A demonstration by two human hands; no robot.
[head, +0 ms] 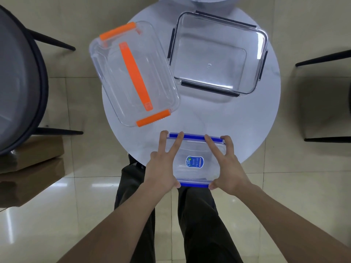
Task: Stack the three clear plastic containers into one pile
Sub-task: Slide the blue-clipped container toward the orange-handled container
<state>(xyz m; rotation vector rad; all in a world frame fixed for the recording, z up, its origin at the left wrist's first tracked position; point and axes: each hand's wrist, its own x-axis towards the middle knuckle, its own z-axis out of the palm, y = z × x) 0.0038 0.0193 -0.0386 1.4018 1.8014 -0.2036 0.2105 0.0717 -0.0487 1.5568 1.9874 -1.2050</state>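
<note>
Three clear plastic containers are in view above a round white table (pixel 256 120). The small one with blue clips (pixel 195 149) is at the near edge, partly past the table's rim. My left hand (pixel 163 166) grips its left side and my right hand (pixel 228 166) its right side, thumbs on the near blue clip, fingers on the far one. I cannot tell whether it rests on the table or is lifted. The container with the orange handle and clips (pixel 133 76) lies at the left. The container with dark clips (pixel 218 56) lies at the back right.
A dark chair (pixel 20 82) stands at the left and another chair's legs (pixel 326 57) at the right. Brown cardboard boxes (pixel 32 175) lie on the tiled floor at the lower left. A white object (pixel 195 0) sits at the table's far edge. My legs are below the table.
</note>
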